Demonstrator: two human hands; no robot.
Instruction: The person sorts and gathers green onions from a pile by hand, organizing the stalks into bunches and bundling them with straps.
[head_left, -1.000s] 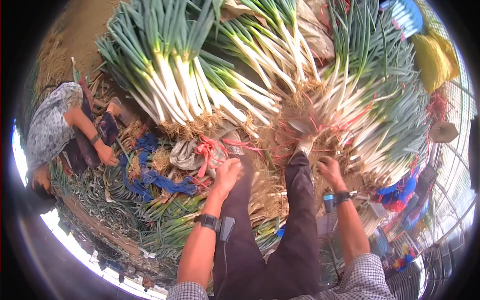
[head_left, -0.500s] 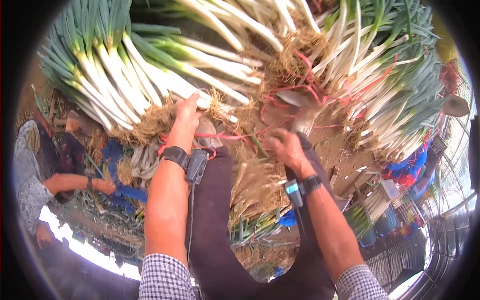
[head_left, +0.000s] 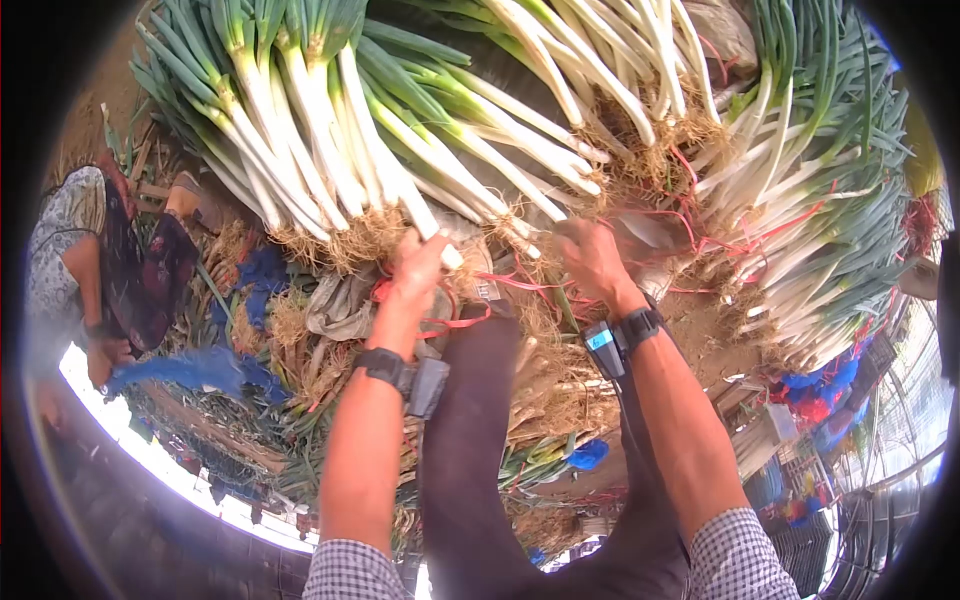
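No legible text, brand or number. Device (head_left: 604,347) on right arm (head_left: 685,430) shows a bright blue face; any characters there too small to resolve.

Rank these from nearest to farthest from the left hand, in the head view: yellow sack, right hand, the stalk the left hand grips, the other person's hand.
From the left hand:
1. Gripped stalk: directly at the hand.
2. Right hand: to its right.
3. Other person's hand: far left, lower.
4. Yellow sack: far right edge, higher.
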